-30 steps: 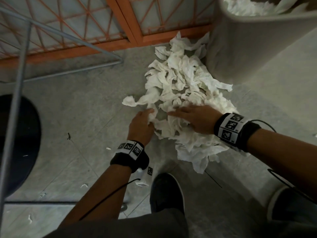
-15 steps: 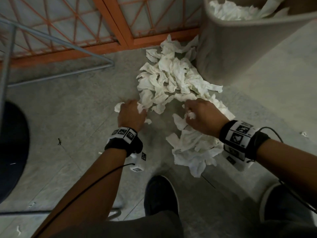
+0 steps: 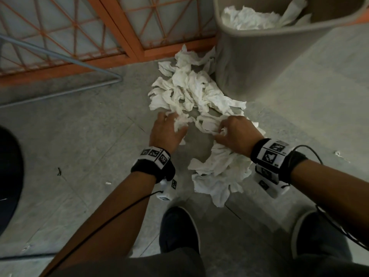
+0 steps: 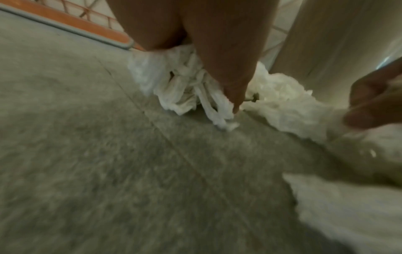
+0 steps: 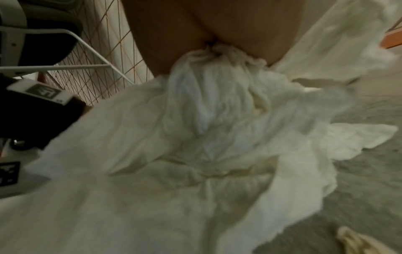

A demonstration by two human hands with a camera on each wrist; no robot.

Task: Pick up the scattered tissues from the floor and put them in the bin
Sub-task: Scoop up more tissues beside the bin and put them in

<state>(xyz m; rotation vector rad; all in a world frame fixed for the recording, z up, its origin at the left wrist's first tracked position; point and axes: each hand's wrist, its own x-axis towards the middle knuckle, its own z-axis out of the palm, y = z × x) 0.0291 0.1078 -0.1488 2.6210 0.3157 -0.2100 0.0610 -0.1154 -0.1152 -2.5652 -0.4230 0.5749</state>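
A heap of crumpled white tissues (image 3: 191,92) lies on the grey floor against the foot of the beige bin (image 3: 259,62), which holds more tissues (image 3: 249,17). A second bunch (image 3: 219,172) lies nearer me, under my right wrist. My left hand (image 3: 171,120) is at the heap's near left edge, its fingers curled round a wad of tissues (image 4: 195,89) that hangs below them. My right hand (image 3: 223,126) grips a gathered bunch of tissues (image 5: 217,56) that trails down to the nearer pile.
An orange lattice partition (image 3: 119,37) runs along the back. A grey metal chair frame (image 3: 79,64) and a dark seat (image 3: 8,176) are at the left. My shoes (image 3: 179,228) (image 3: 319,232) stand just behind the tissues. Small scraps (image 3: 338,153) (image 3: 108,182) lie on the floor.
Both hands lay flat on the pile a second ago; their fingers have since curled round tissues. A patch of bare floor has opened between the far heap and the near bunch.
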